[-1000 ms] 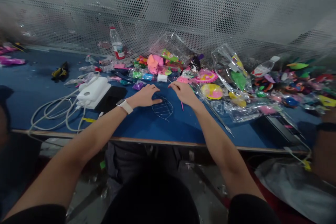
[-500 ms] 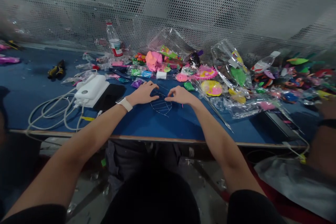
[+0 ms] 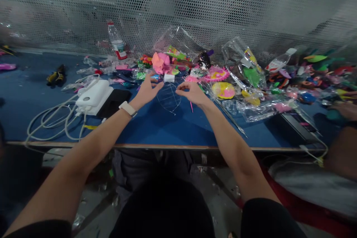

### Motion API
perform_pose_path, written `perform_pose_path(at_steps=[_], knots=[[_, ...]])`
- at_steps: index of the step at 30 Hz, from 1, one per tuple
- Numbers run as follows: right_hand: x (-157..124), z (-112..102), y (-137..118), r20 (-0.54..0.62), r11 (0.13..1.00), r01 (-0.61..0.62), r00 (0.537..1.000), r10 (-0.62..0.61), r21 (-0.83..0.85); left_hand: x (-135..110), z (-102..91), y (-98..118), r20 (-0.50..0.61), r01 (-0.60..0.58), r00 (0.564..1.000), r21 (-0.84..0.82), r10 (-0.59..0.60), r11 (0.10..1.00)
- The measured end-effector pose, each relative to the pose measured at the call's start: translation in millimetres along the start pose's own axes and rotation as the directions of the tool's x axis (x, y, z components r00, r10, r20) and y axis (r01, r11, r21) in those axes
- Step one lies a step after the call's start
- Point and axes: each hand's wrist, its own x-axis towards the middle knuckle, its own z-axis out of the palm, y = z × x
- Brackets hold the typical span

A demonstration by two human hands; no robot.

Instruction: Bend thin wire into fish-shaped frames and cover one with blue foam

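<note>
A thin wire frame (image 3: 169, 108), leaf-shaped with cross wires, is raised slightly over the blue table between my hands. My right hand (image 3: 192, 93) pinches the frame's right edge between thumb and fingertips. At its left side, my left hand (image 3: 147, 91) has thumb and fingers apart and holds nothing. Its fingertips are near a small blue packet (image 3: 155, 77) and a white packet (image 3: 169, 78). Beside my right wrist lies a thin pink stick (image 3: 191, 106). Pink and orange modelling clay (image 3: 161, 63) sits behind the packets.
A white power bank (image 3: 95, 96) with looped cables lies left, beside a black pouch (image 3: 115, 103). A bottle (image 3: 117, 42) stands at the back. Metal tweezers (image 3: 231, 119), plastic wrappers and a black box (image 3: 292, 128) are right. Another person's hand (image 3: 346, 109) shows at the far right.
My left hand has lifted off the wire frame and moved up and left, its fingers spreading. The right hand keeps its pinch, and the frame now tilts up a little.
</note>
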Motion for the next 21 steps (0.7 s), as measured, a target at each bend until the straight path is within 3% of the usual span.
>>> perform_pose_path(at_steps=[3, 5, 9, 14, 21], knots=[[3, -2, -2, -0.134, 0.995, 0.071, 0.989, -0.060, 0.074, 1, -1.2, 5, 0.072, 0.133, 0.991, -0.307, -0.116, 0.942], [4, -3, -3, -0.221, 0.990, 0.103, 0.972, -0.080, 0.097, 0, -0.9, 8, 0.167, 0.185, 0.978, -0.405, -0.127, 0.895], [5, -6, -5, -0.326, 0.982, 0.139, 0.941, -0.091, 0.126, -3, 2.5, 10, 0.269, 0.105, 0.963, -0.354, -0.006, 0.929], [4, -6, -6, -0.364, 0.977, 0.160, 0.926, -0.099, 0.142, -7, 7.4, 14, 0.254, -0.035, 0.960, -0.301, 0.115, 0.953], [6, -6, -5, -0.406, 0.973, 0.193, 0.905, -0.126, 0.127, -9, 8.3, 19, 0.266, -0.041, 0.954, -0.346, 0.140, 0.937]])
